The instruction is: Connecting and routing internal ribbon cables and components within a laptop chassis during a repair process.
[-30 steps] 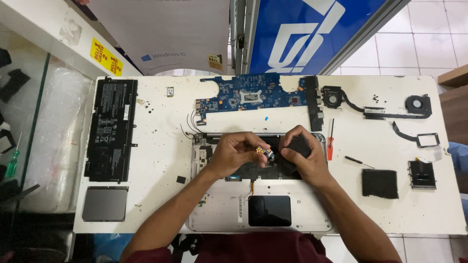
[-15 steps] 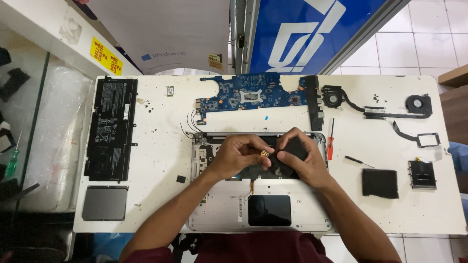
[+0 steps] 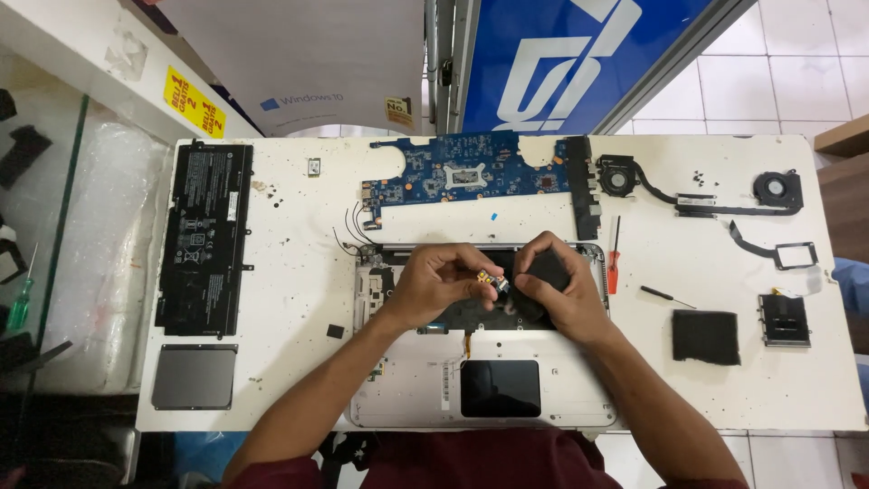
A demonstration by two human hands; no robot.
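An opened silver laptop base (image 3: 398,380) lies at the table's near edge, its black touchpad (image 3: 501,388) toward me. Above its middle, my left hand (image 3: 434,285) and my right hand (image 3: 550,288) meet. Between their fingertips is a small part (image 3: 493,283) with gold and blue bits; both hands pinch it. My right palm also covers a black piece (image 3: 548,268) resting in the base.
A black battery (image 3: 205,235) and a grey panel (image 3: 194,377) lie at the left. A blue motherboard (image 3: 471,172) sits behind the base. At the right are fans with a heat pipe (image 3: 697,199), a red screwdriver (image 3: 613,258), a black pad (image 3: 706,337) and small parts.
Both hands have shifted slightly and drawn closer together around the small part; my right fingers have moved left onto it. Nothing else on the table moved.
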